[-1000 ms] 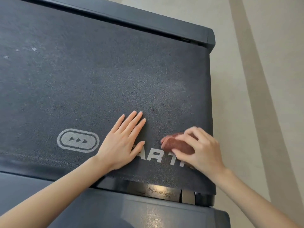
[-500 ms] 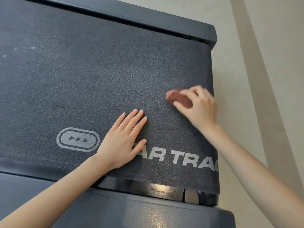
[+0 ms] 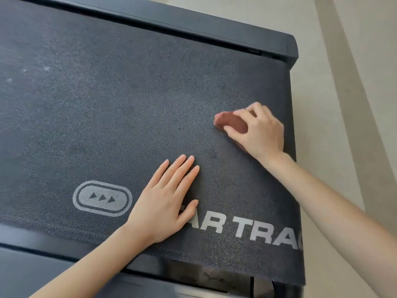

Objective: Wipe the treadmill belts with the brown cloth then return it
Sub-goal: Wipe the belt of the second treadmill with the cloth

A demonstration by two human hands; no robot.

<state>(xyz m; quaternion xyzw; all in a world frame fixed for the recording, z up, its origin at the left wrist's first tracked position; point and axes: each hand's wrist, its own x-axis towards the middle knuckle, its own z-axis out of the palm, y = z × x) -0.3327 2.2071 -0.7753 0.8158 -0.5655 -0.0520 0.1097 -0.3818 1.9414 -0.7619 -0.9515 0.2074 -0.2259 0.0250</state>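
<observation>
The right grip (image 3: 261,134) has its fingers curled around the bunched brown cloth (image 3: 233,124), which is on the treadmill belt (image 3: 107,100) at centre right of the frame. The left grip (image 3: 165,198) lies flat with fingers straight at lower centre.

Workout spot, gym or home rm, can't tell: dark grey textured treadmill belt (image 3: 150,104) w/ white printed lettering (image 3: 247,231), black plastic frame rail (image 3: 214,29), pale beige floor (image 3: 318,125).

Brown cloth (image 3: 233,124) bunched, mostly hidden, apparently pressed on dark textured treadmill belt (image 3: 129,104) near right edge.
</observation>
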